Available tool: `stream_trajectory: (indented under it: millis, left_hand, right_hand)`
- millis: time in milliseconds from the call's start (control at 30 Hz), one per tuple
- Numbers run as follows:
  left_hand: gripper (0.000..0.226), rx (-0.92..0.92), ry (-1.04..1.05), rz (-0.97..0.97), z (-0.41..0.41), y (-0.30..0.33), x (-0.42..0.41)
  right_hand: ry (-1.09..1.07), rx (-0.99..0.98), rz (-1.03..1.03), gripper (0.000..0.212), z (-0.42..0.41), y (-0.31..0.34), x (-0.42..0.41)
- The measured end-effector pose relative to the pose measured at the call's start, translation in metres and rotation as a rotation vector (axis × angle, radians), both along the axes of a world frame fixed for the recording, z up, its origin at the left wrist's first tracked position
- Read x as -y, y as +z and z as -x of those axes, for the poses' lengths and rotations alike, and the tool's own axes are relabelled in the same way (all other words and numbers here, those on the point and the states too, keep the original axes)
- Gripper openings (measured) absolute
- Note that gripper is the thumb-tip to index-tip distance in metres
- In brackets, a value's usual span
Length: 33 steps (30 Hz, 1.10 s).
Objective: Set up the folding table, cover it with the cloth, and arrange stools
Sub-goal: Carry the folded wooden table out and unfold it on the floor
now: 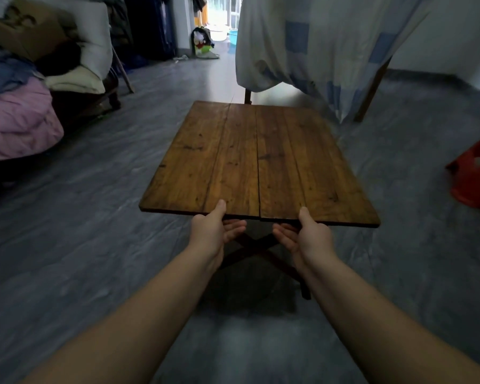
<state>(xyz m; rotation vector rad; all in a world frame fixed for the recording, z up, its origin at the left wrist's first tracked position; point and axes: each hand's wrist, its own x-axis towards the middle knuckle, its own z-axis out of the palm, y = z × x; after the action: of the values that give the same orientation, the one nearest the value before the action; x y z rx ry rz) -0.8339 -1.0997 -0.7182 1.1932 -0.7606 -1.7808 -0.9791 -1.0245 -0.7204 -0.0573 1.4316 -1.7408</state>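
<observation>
Both hands are gripping the near edge of the folding table, which is standing mid-floor on crossed dark legs. Left hand and right hand are each pinching the wooden worktop, thumb on top, fingers curling underneath.

Handling, judged: plank top looks stiff and fairly heavy, not slippery; a seam is running down the middle, so holding either side of it as now seems sound. Leg joints may be pinching fingers if they shift.

Cloth, white with blue checks, is hanging behind the far edge, soft and light. Red stool is sitting on the floor to the right, cut off by the frame.

Hidden: fingertips under the top, far legs, whether the legs are locking. Bedding pile at left is blurry.
</observation>
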Motion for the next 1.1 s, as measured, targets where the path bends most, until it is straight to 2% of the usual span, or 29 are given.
stream_trajectory:
  millis: [433, 633, 900, 1000, 1100]
  left_hand:
    - [0.036, -0.009, -0.018, 0.012, -0.015, -0.031, -0.010]
    - [0.033, 0.024, 0.006, 0.052, -0.010, -0.043, -0.014]
    - [0.039, 0.049, 0.034, 0.107, -0.004, -0.053, -0.018]
    - [0.050, 0.101, -0.037, 0.058, -0.007, -0.051, -0.020]
    - [0.067, 0.244, -0.303, -0.022, -0.010, -0.044, -0.023]
  right_hand:
    - [-0.035, -0.025, -0.006, 0.033, -0.014, -0.035, -0.009]
    - [-0.003, -0.097, -0.002, 0.039, -0.009, -0.050, -0.015]
    - [0.016, -0.230, -0.057, 0.049, -0.012, -0.060, -0.016]
    - [0.056, -0.184, -0.091, 0.053, -0.017, -0.055, -0.022]
    - [0.245, -0.213, -0.096, 0.062, -0.023, -0.043, -0.034]
